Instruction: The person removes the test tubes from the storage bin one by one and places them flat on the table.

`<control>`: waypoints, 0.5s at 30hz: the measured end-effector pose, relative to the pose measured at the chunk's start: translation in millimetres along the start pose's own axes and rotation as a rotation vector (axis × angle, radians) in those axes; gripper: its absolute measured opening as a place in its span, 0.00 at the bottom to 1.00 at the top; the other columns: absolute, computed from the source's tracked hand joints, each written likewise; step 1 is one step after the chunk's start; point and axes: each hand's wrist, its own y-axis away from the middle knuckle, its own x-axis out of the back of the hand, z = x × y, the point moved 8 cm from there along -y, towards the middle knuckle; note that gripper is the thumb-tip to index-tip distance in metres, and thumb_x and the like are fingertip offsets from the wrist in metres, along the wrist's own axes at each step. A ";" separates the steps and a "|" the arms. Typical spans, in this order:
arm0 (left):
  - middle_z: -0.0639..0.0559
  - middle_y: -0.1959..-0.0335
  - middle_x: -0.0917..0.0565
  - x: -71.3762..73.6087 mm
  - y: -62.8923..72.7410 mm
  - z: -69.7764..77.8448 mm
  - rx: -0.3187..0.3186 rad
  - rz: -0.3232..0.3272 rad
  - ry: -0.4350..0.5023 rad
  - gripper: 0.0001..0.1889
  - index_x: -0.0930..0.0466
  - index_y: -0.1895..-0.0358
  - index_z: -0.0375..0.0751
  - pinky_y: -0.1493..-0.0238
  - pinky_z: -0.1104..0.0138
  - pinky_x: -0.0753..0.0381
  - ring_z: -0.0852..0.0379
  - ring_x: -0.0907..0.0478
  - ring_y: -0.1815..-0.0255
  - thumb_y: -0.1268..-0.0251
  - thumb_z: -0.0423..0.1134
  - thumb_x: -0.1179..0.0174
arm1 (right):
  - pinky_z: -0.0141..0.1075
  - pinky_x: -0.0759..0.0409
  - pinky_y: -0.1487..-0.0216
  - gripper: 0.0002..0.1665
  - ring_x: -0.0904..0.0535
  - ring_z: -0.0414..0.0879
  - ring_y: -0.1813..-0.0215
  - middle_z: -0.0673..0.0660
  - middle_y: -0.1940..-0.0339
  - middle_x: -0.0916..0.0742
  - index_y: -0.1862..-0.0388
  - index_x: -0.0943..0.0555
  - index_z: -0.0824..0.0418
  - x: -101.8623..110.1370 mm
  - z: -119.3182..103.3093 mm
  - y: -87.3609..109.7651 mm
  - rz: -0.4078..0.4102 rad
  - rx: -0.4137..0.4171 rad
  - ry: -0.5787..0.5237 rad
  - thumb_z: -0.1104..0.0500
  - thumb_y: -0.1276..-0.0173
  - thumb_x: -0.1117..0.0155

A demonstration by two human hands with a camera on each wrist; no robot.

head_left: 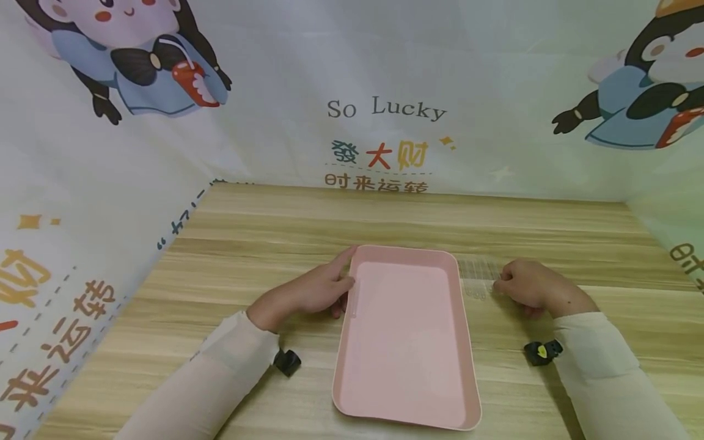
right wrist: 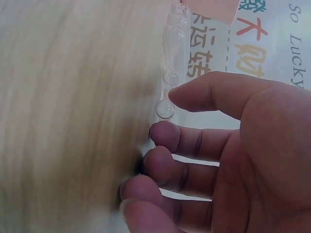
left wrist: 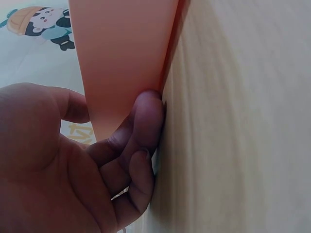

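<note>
A shallow pink rectangular tray [head_left: 407,342] lies lengthwise on the table, its inside bare. My left hand [head_left: 321,287] holds its left side near the far corner. In the left wrist view, the thumb meets the rim while curled fingertips [left wrist: 148,114] press low against the outer wall [left wrist: 121,48]. Right of the tray lies a row of thin clear plastic pieces [head_left: 477,275] with rounded ends; their exact kind is unclear. My right hand [head_left: 525,284] is at their right edge. Its thumb and forefinger stay apart beside a clear round end [right wrist: 165,109], the other fingers loosely bent.
The wood-grain table [head_left: 264,226] runs back to a printed cloth wall [head_left: 484,122], with more cloth at both sides. A small black device [head_left: 287,362] sits at the left wrist, another black device [head_left: 542,352] at the right.
</note>
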 end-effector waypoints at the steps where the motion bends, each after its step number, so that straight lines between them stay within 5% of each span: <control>1: 0.43 0.77 0.19 0.1 -0.2 0.1 0.001 0.002 -0.002 0.37 0.68 0.18 0.52 0.71 0.62 0.19 0.54 0.22 0.81 0.20 0.38 0.58 | 0.33 0.24 0.81 0.15 0.30 0.41 0.84 0.48 0.87 0.29 0.73 0.25 0.61 0.0 0.2 0.0 0.001 -0.002 0.001 0.55 0.28 0.49; 15: 0.43 0.77 0.19 -1.3 0.0 -1.4 0.010 0.000 -0.009 0.37 0.69 0.18 0.53 0.71 0.63 0.19 0.53 0.22 0.81 0.20 0.39 0.58 | 0.36 0.29 0.80 0.18 0.33 0.42 0.83 0.50 0.85 0.28 0.66 0.24 0.64 10.3 -4.0 3.3 0.064 0.026 0.064 0.52 0.26 0.51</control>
